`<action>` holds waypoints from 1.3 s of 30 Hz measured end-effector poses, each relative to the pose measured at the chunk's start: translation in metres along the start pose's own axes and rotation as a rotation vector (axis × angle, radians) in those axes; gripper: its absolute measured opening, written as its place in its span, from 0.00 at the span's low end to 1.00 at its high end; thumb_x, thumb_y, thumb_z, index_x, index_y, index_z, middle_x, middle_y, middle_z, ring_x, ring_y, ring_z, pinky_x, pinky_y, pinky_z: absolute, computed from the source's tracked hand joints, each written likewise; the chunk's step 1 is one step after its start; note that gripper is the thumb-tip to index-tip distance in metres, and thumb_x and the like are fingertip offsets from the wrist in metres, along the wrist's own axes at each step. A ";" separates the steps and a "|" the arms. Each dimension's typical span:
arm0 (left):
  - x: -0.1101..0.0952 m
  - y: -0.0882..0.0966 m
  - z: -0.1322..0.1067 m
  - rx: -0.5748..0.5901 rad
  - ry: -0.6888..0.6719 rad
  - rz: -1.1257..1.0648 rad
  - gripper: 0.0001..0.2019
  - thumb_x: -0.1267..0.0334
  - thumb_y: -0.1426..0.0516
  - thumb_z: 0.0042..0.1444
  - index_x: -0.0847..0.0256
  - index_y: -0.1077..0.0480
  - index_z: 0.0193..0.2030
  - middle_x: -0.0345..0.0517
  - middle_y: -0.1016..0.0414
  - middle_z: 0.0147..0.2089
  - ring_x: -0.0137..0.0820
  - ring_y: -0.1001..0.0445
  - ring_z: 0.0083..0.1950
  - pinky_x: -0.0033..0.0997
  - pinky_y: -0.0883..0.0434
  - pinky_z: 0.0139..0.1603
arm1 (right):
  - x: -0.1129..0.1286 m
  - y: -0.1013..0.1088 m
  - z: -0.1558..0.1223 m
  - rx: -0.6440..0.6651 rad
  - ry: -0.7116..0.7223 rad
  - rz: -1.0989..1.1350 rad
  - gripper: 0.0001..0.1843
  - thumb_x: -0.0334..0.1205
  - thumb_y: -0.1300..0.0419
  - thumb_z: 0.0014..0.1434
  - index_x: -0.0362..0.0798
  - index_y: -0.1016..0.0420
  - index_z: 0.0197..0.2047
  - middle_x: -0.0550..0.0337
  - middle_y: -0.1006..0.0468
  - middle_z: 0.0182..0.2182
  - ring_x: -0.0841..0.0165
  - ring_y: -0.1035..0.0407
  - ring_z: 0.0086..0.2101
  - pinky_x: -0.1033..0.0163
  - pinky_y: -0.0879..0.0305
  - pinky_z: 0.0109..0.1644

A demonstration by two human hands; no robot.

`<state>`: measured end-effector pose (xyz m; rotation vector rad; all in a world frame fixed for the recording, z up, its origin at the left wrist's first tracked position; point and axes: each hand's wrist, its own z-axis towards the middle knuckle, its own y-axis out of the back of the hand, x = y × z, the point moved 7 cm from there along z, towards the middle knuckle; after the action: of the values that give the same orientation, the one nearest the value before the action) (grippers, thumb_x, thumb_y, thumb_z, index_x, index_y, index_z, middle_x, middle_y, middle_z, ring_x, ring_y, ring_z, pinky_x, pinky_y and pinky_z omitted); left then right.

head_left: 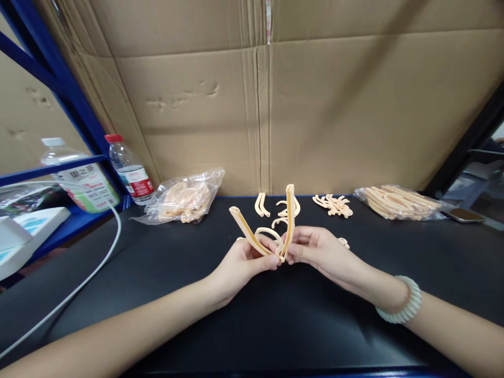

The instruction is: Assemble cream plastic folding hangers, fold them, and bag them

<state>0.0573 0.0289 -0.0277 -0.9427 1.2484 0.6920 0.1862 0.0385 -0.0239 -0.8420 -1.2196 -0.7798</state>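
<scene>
My left hand (246,265) is closed on a beige plastic hanger arm (246,228), a long curved grooved strip that slants up to the left. My right hand (321,252) pinches a second such hanger arm (290,210), which stands almost upright. The lower ends of the two arms meet between my fingertips in a V shape. A curved beige hook (271,231) shows between them; whether it is joined to the arms I cannot tell. My fingers partly hide the meeting point. Both hands are above the black table (291,325).
Behind my hands lie two loose arms (262,205), curved pieces and a pile of small hooks (334,203). Clear bags of beige parts stand left (185,199) and right (401,202). A red-capped bottle (132,173), white cable (106,257) and phone (464,215) are around; cardboard (189,115) rises behind.
</scene>
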 end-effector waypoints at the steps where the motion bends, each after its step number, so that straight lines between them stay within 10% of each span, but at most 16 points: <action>1: -0.001 -0.001 0.000 0.008 -0.012 0.003 0.08 0.67 0.32 0.47 0.63 0.27 0.31 0.40 0.26 0.31 0.27 0.29 0.35 0.27 0.33 0.41 | 0.000 0.000 0.000 0.002 -0.002 -0.005 0.13 0.43 0.31 0.54 0.45 0.22 0.39 0.57 0.23 0.34 0.68 0.29 0.33 0.61 0.32 0.40; 39: 0.002 0.009 -0.003 -0.172 -0.064 -0.113 0.11 0.67 0.30 0.41 0.64 0.29 0.28 0.39 0.26 0.29 0.29 0.25 0.34 0.29 0.27 0.40 | 0.010 -0.010 -0.006 -0.081 0.233 -0.182 0.05 0.38 0.32 0.54 0.48 0.21 0.35 0.59 0.19 0.33 0.63 0.23 0.37 0.59 0.26 0.44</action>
<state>0.0487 0.0307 -0.0314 -1.1148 1.0829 0.7430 0.1818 0.0277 -0.0135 -0.6897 -1.0719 -1.0513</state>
